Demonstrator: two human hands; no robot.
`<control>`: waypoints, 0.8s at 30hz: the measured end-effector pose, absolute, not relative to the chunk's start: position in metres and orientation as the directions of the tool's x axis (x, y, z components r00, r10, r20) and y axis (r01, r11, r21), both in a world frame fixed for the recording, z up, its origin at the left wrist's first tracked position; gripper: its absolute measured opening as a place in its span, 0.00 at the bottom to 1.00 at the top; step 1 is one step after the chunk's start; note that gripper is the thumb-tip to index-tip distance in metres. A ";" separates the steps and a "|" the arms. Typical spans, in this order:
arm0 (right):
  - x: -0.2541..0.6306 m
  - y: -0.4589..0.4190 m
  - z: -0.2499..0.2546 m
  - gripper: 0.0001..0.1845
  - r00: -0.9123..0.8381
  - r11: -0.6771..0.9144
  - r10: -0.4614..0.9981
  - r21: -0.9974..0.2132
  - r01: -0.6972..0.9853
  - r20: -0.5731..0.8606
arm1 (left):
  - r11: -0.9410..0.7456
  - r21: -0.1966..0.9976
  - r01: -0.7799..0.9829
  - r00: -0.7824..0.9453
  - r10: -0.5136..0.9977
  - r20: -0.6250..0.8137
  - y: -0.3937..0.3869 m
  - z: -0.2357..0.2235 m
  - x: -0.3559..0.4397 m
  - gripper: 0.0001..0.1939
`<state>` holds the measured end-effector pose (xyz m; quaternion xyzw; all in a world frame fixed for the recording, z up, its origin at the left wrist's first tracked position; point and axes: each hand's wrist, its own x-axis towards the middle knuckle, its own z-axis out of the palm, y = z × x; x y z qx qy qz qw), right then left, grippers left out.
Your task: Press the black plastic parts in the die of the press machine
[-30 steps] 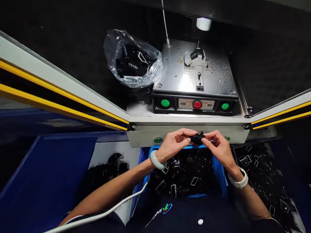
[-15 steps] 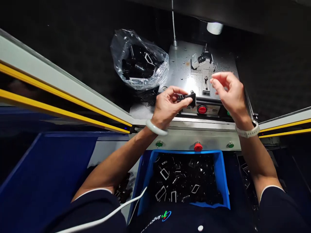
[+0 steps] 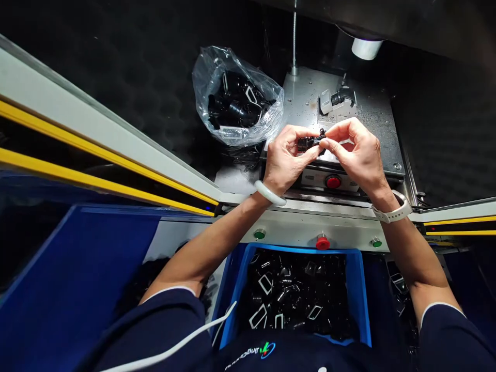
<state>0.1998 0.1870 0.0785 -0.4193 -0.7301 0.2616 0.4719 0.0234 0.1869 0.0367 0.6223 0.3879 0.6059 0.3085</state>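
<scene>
**Small black plastic part [image 3: 311, 143] held in a two-handed pinch**

The left hand [image 3: 287, 161] and right hand [image 3: 354, 155] are together, both clamped on the part above the near edge of a steel machine plate [image 3: 374, 124], just beyond its red stop button [image 3: 333, 182]. A piece this small seems to call for a fine pinch rather than a full grip. Near the body, a blue bin [image 3: 302, 249] heaped with similar black parts [image 3: 294, 294] sits within easy reach, while a clear plastic bag [image 3: 236, 98] of more lies farther off, left of the plate.
</scene>
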 end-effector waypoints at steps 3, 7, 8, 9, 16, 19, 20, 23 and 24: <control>0.206 0.198 0.079 0.16 -0.242 0.474 0.879 -0.813 0.338 0.412 | -0.501 0.860 0.093 -0.003 0.864 0.503 0.191 0.041 0.025 0.11; 0.215 0.204 0.081 0.11 -0.278 0.485 0.869 -0.811 0.327 0.408 | -0.459 0.889 0.009 0.076 0.886 0.457 0.196 0.046 0.025 0.14; 0.217 0.203 0.081 0.09 -0.280 0.505 0.859 -0.799 0.327 0.428 | -0.448 0.894 0.005 0.095 0.890 0.445 0.197 0.047 0.025 0.15; 0.218 0.202 0.081 0.08 -0.282 0.523 0.849 -0.785 0.332 0.446 | -0.439 0.898 0.005 0.110 0.893 0.436 0.197 0.047 0.025 0.16; 0.223 0.193 0.081 0.08 -0.265 0.495 0.868 -0.765 0.412 0.419 | -0.529 0.840 0.117 0.087 0.848 0.522 0.194 0.047 0.028 0.13; 0.224 0.209 0.083 0.18 -0.257 0.460 0.886 -0.800 0.384 0.386 | -0.576 0.780 0.245 0.064 0.812 0.580 0.200 0.049 0.031 0.08; 0.226 0.221 0.083 0.21 -0.243 0.447 0.893 -0.810 0.379 0.379 | -0.570 0.783 0.251 0.050 0.815 0.577 0.207 0.050 0.032 0.08; 0.231 0.272 0.079 0.28 -0.093 0.433 0.890 -0.763 0.480 0.446 | -0.489 0.858 0.154 -0.024 0.867 0.498 0.240 0.050 0.036 0.12; 0.233 0.291 0.076 0.32 -0.030 0.411 0.879 -0.723 0.555 0.477 | -0.446 0.887 0.118 -0.053 0.889 0.454 0.253 0.050 0.037 0.14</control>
